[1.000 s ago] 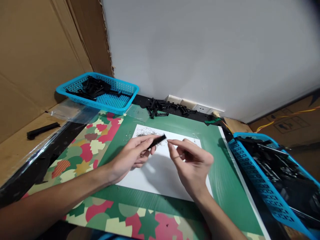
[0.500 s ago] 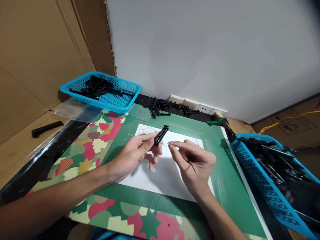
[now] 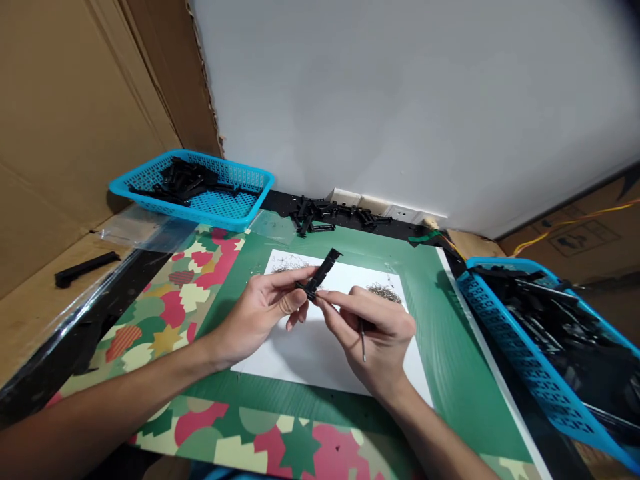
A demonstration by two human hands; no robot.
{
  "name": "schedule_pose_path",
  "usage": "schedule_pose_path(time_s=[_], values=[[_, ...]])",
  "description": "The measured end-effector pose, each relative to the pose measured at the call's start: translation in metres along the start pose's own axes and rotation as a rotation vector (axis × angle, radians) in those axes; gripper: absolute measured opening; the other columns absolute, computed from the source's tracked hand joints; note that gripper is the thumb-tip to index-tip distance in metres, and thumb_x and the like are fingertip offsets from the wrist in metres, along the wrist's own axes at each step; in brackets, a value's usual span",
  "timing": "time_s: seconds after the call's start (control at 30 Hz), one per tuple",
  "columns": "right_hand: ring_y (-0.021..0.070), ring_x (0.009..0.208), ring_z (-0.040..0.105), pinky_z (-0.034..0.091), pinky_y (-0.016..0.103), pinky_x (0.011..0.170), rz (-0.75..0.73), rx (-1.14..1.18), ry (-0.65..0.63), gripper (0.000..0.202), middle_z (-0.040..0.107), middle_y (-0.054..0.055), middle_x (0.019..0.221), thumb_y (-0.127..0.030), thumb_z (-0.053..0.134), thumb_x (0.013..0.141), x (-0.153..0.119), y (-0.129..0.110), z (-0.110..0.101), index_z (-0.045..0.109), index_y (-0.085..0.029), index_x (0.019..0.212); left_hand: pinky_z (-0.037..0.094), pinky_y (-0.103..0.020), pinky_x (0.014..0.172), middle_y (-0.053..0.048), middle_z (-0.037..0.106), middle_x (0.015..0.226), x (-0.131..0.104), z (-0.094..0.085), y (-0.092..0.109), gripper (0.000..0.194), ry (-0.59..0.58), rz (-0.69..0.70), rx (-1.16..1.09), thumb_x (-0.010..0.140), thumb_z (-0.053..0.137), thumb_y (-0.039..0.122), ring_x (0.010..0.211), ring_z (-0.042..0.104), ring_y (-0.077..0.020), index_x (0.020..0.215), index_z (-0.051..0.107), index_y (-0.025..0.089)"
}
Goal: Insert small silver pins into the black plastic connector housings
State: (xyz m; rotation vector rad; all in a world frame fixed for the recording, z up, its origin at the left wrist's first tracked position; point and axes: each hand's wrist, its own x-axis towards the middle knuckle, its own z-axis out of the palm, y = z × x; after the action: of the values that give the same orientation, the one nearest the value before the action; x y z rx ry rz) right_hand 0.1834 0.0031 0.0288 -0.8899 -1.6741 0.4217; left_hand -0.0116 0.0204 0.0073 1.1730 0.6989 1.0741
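A slim black plastic part (image 3: 325, 269) is pinched at its lower end by my left hand (image 3: 267, 305), and its upper end points up and to the right. My right hand (image 3: 371, 327) is closed around a thin metal tool (image 3: 363, 341), whose shaft sticks out below the fingers. The right thumb and index fingertips meet the lower end of the black part; anything tiny between them is too small to tell. Below both hands lies a white sheet (image 3: 295, 353), with small wire pieces (image 3: 290, 262) at its upper left and a heap of small metal pieces (image 3: 385, 292) at its upper right.
A blue basket (image 3: 240, 220) with black parts stands at the back left, another blue basket (image 3: 530, 393) at the right. Loose black parts (image 3: 313, 215) lie along the wall by a socket strip (image 3: 400, 213). One black part (image 3: 87, 268) rests on cardboard at the left.
My right hand has moved left to touch the black part, which now shows a different side. The heap at the sheet's upper right has come into sight. The view has shifted slightly.
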Motion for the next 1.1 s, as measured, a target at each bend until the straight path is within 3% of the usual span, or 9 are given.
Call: schedule_pose_path(time_s=[0.27, 0.47, 0.8, 1.1], values=[[0.0080, 0.047, 0.039, 0.033, 0.023, 0.048, 0.065, -0.012, -0.079, 0.014, 0.045, -0.007, 0.055, -0.015, 0.073, 0.092, 0.001, 0.000, -0.001, 0.084, -0.022, 0.097, 0.044, -0.022, 0.055, -0.001, 0.063, 0.071, -0.001, 0.003, 0.004, 0.050, 0.110, -0.017, 0.069, 0.090, 0.083, 0.043, 0.059, 0.050, -0.0095, 0.131, 0.075, 0.014], [0.0076, 0.049, 0.039, 0.035, 0.023, 0.049, 0.032, 0.004, -0.131, 0.013, 0.045, -0.007, 0.057, -0.012, 0.073, 0.092, 0.006, 0.004, -0.007, 0.083, -0.020, 0.095, 0.040, -0.023, 0.051, 0.001, 0.061, 0.062, -0.001, 0.003, 0.006, 0.053, 0.105, -0.042, 0.127, 0.090, 0.082, 0.046, 0.053, 0.048, -0.0093, 0.129, 0.075, 0.011], [0.0082, 0.048, 0.038, 0.035, 0.023, 0.048, 0.101, 0.016, -0.192, 0.009, 0.047, -0.008, 0.056, -0.020, 0.076, 0.092, 0.007, 0.007, -0.012, 0.081, -0.021, 0.100, 0.036, -0.021, 0.052, 0.001, 0.054, 0.070, -0.003, 0.003, 0.002, 0.056, 0.106, -0.120, 0.079, 0.091, 0.080, 0.051, 0.060, 0.046, -0.0092, 0.129, 0.073, 0.011], [0.0085, 0.048, 0.047, 0.037, 0.023, 0.048, -0.182, -0.088, -0.197, 0.017, 0.061, -0.005, 0.061, -0.013, 0.071, 0.096, 0.005, 0.019, -0.019, 0.079, -0.024, 0.106, 0.023, -0.019, 0.048, -0.003, 0.057, 0.081, -0.003, 0.004, 0.006, 0.056, -0.020, -0.252, -0.005, 0.096, 0.070, 0.059, 0.059, 0.038, -0.0081, 0.129, 0.072, 0.014]])
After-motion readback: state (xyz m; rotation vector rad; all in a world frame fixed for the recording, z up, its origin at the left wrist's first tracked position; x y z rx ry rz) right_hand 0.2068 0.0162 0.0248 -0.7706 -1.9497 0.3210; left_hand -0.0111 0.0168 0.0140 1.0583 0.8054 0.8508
